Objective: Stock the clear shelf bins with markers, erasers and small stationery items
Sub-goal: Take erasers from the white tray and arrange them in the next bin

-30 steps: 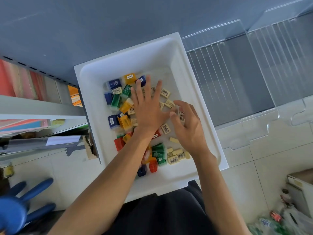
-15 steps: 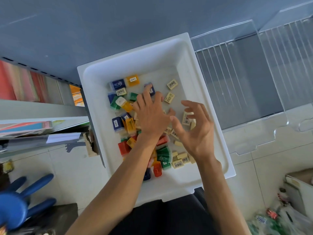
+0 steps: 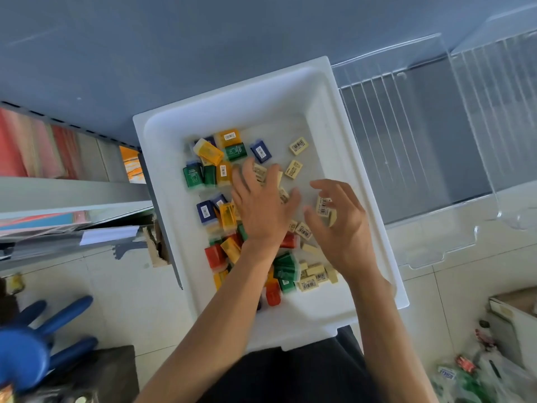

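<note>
Item: cream erasers [image 3: 323, 205], barcoded. We hold a few in our right hand [image 3: 345, 234], grip curled round them, inside the white tray [image 3: 232, 91]. More lie loose there among coloured cases [image 3: 207, 151]. Our left hand [image 3: 261, 210]: grip open, fingers spread over the pile. A clear bin [image 3: 421, 141] sits beside the tray, on its right.

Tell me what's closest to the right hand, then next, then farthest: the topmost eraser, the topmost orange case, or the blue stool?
1. Topmost eraser, in the tray, just beyond the right hand.
2. Topmost orange case, tray's far-left part.
3. Blue stool, on the floor, far left.
</note>
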